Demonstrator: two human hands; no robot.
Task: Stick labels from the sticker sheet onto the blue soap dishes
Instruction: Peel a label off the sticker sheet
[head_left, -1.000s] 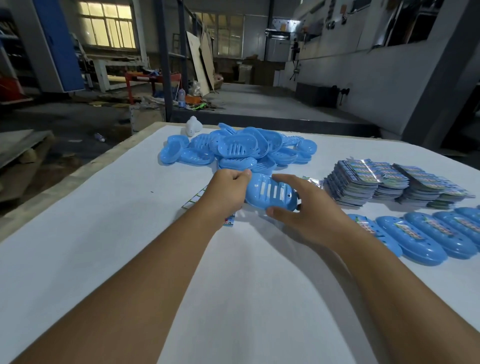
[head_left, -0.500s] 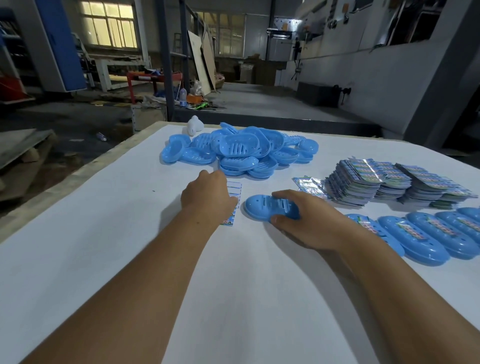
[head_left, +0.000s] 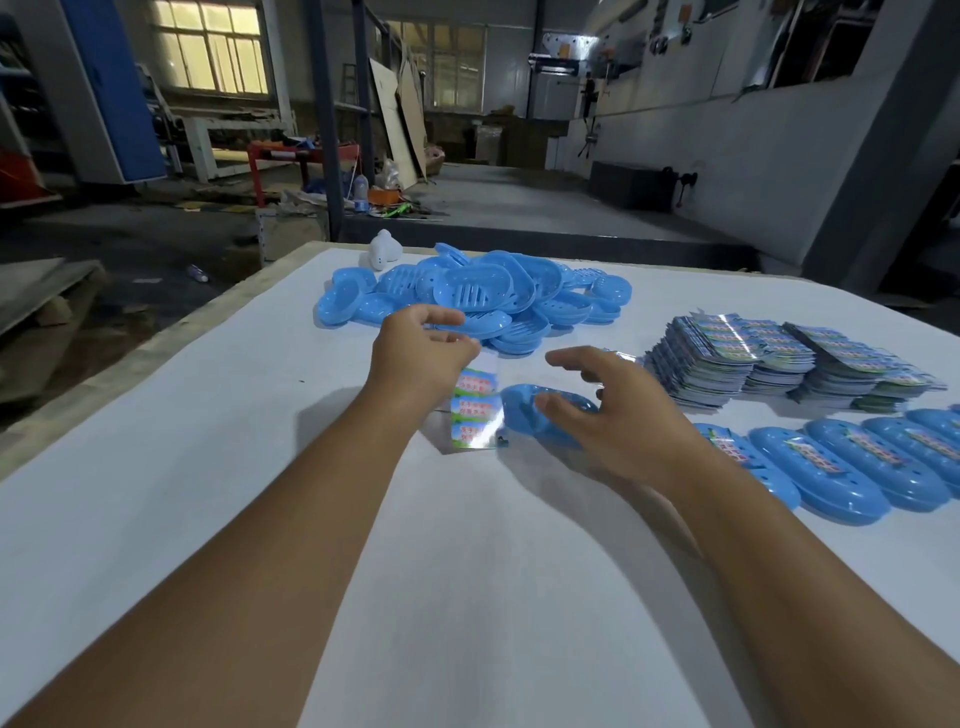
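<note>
A single blue soap dish (head_left: 522, 413) lies upside down on the white table (head_left: 208, 467), in front of me. My right hand (head_left: 618, 415) hovers over its right end with fingers spread and the thumb above the dish, holding nothing. Just left of the dish a sticker sheet (head_left: 475, 413) with three colourful labels is raised at its far end. My left hand (head_left: 421, 358) pinches that top edge between thumb and fingers. A heap of unlabelled blue soap dishes (head_left: 483, 296) lies beyond both hands.
Stacks of sticker sheets (head_left: 727, 358) stand at the right. A row of labelled blue dishes (head_left: 831, 470) lies at the right edge. A small white object (head_left: 384, 249) sits at the table's far edge, which drops to the workshop floor.
My right hand set the dish down and then lifted off it, fingers spreading. My left hand let go of the dish, moved to the sticker sheet and raised its far end.
</note>
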